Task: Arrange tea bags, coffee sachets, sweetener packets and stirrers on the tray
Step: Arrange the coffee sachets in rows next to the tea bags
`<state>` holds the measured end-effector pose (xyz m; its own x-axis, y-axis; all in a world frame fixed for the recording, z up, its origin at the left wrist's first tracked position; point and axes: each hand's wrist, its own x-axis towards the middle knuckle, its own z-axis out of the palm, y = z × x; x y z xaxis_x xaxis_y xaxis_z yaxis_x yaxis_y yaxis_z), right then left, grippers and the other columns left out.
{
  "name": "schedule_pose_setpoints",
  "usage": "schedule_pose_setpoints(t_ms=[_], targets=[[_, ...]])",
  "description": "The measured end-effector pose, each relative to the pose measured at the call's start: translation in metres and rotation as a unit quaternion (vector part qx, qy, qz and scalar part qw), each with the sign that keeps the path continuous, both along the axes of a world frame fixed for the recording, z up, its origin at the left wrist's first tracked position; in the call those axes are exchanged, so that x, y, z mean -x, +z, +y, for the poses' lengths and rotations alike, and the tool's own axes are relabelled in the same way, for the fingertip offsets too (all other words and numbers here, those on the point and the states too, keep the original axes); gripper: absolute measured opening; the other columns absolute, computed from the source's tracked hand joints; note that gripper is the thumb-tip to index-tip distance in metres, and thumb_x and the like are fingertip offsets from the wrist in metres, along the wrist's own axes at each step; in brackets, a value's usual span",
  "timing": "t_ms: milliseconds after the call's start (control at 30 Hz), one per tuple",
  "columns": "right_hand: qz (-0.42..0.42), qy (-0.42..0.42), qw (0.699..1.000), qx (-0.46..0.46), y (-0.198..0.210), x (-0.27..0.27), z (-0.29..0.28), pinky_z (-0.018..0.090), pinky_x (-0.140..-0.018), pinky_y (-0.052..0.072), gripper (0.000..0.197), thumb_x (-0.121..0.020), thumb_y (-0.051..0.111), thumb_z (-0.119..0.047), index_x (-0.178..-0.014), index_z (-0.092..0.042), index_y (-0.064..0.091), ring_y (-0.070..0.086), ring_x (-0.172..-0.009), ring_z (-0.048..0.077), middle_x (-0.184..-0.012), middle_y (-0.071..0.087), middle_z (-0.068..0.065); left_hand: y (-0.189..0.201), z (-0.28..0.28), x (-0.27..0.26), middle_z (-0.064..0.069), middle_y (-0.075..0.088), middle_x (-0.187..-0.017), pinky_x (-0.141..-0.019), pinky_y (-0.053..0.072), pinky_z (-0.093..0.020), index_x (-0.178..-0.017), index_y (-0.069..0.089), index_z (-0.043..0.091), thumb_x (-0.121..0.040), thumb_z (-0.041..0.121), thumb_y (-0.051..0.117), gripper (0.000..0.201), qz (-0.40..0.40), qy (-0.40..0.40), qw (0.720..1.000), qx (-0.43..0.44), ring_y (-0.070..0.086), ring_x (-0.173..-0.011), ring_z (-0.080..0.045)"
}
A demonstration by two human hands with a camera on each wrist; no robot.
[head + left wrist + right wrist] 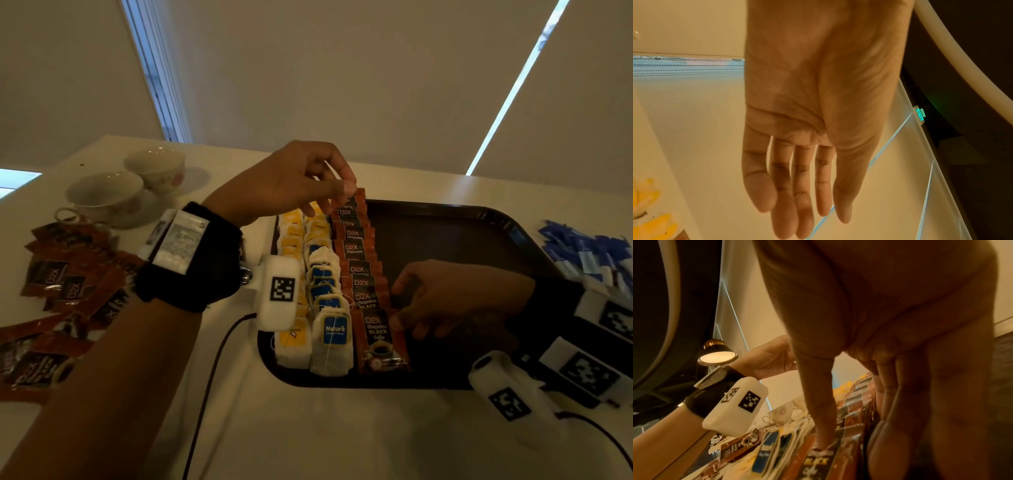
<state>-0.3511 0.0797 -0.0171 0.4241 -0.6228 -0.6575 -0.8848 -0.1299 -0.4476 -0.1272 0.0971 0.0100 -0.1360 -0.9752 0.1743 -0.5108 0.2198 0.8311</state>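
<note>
A dark tray (445, 246) holds three lengthwise rows: yellow-tagged tea bags (291, 240), blue-tagged tea bags (330, 329) and brown coffee sachets (359, 270). My left hand (346, 188) reaches over the far end of the coffee row, its fingertips touching the top of the last sachet. In the left wrist view that hand (797, 211) shows straight fingers holding nothing. My right hand (399, 308) is at the near end of the row. Its thumb (824, 443) presses on the front sachet (816, 462) and its fingers lie along the row's right side.
Loose coffee sachets (61, 284) are scattered on the table left of the tray. Two cups (106, 195) on saucers stand behind them. A pile of blue and white packets (589, 253) lies right of the tray. The tray's right half is bare.
</note>
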Motion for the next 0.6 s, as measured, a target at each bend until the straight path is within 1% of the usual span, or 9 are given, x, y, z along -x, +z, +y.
schedule_pose_setpoints(t_ms=[100, 200, 267, 300, 367, 433, 467, 533, 600], targets=[[-0.002, -0.003, 1.000, -0.002, -0.001, -0.001, 0.001, 0.021, -0.063, 0.054, 0.029, -0.078, 0.072, -0.019, -0.096, -0.023, 0.049, 0.065, -0.065, 0.006, -0.078, 0.067, -0.003, 0.000, 0.000, 0.001, -0.004, 0.071, -0.088, -0.060, 0.053, -0.021, -0.099, 0.062, 0.017, -0.089, 0.021, 0.062, 0.011, -0.005, -0.002, 1.000, 0.001, 0.067, -0.070, -0.010], [-0.004, -0.018, 1.000, -0.004, -0.004, -0.003, 0.001, 0.022, -0.061, 0.053, 0.044, -0.078, 0.072, -0.015, -0.113, -0.018, 0.046, 0.067, -0.063, 0.007, -0.079, 0.068, -0.001, 0.000, 0.001, 0.001, -0.005, 0.071, -0.089, -0.061, 0.053, -0.021, -0.100, 0.062, 0.016, -0.089, 0.021, 0.062, 0.012, -0.017, -0.004, 1.000, -0.002, 0.067, -0.072, -0.011], [-0.002, -0.025, 1.000, -0.001, -0.003, -0.002, 0.000, 0.022, -0.061, 0.053, 0.050, -0.077, 0.073, -0.018, -0.120, -0.016, 0.047, 0.067, -0.062, 0.006, -0.082, 0.068, -0.001, 0.002, 0.002, -0.002, -0.005, 0.071, -0.088, -0.062, 0.053, -0.023, -0.101, 0.062, 0.015, -0.089, 0.024, 0.063, 0.015, -0.021, 0.002, 1.000, -0.002, 0.067, -0.072, -0.012], [0.000, -0.025, 1.000, 0.008, -0.001, -0.001, -0.001, 0.022, -0.061, 0.052, 0.049, -0.077, 0.073, -0.020, -0.119, -0.016, 0.048, 0.067, -0.062, 0.005, -0.084, 0.068, -0.001, 0.004, 0.003, -0.004, -0.005, 0.071, -0.088, -0.062, 0.054, -0.024, -0.101, 0.062, 0.014, -0.088, 0.025, 0.063, 0.017, -0.020, 0.008, 1.000, -0.001, 0.067, -0.072, -0.012], [-0.013, -0.018, 0.999, 0.046, 0.007, 0.003, -0.005, 0.020, -0.058, 0.050, 0.037, -0.077, 0.072, -0.024, -0.109, -0.018, 0.054, 0.066, -0.063, 0.005, -0.083, 0.068, -0.001, 0.011, 0.008, -0.013, -0.004, 0.071, -0.087, -0.063, 0.054, -0.024, -0.102, 0.062, 0.013, -0.088, 0.026, 0.063, 0.019, -0.017, 0.031, 0.999, 0.012, 0.068, -0.073, -0.013], [-0.057, -0.014, 0.994, 0.093, 0.018, 0.006, -0.008, 0.017, -0.055, 0.048, 0.018, -0.079, 0.069, -0.022, -0.095, -0.015, 0.061, 0.064, -0.060, 0.003, -0.077, 0.067, -0.001, 0.019, 0.015, -0.023, -0.005, 0.071, -0.089, -0.064, 0.054, -0.023, -0.104, 0.061, 0.011, -0.089, 0.025, 0.062, 0.020, -0.007, 0.063, 0.997, 0.032, 0.068, -0.075, -0.014], [-0.086, -0.016, 0.990, 0.112, 0.024, 0.008, -0.008, 0.017, -0.054, 0.048, 0.012, -0.081, 0.068, -0.021, -0.090, -0.013, 0.064, 0.063, -0.059, 0.003, -0.075, 0.067, -0.001, 0.023, 0.020, -0.027, -0.005, 0.071, -0.090, -0.064, 0.054, -0.024, -0.104, 0.061, 0.010, -0.090, 0.023, 0.062, 0.019, 0.008, 0.082, 0.996, 0.041, 0.068, -0.075, -0.014], [-0.132, -0.018, 0.981, 0.142, 0.031, 0.010, -0.009, 0.016, -0.053, 0.046, 0.013, -0.081, 0.067, -0.023, -0.084, -0.010, 0.067, 0.062, -0.055, 0.003, -0.067, 0.067, -0.002, 0.032, 0.029, -0.035, -0.007, 0.070, -0.088, -0.065, 0.054, -0.026, -0.100, 0.061, 0.009, -0.091, 0.020, 0.061, 0.014, 0.035, 0.117, 0.991, 0.052, 0.067, -0.073, -0.013], [-0.159, -0.016, 0.974, 0.163, 0.031, 0.012, -0.013, 0.016, -0.051, 0.044, 0.023, -0.081, 0.064, -0.031, -0.078, -0.009, 0.067, 0.061, -0.050, 0.003, -0.058, 0.067, -0.001, 0.041, 0.040, -0.042, -0.007, 0.069, -0.087, -0.064, 0.054, -0.025, -0.094, 0.062, 0.009, -0.092, 0.016, 0.059, 0.008, 0.015, 0.143, 0.988, 0.057, 0.065, -0.071, -0.012]])
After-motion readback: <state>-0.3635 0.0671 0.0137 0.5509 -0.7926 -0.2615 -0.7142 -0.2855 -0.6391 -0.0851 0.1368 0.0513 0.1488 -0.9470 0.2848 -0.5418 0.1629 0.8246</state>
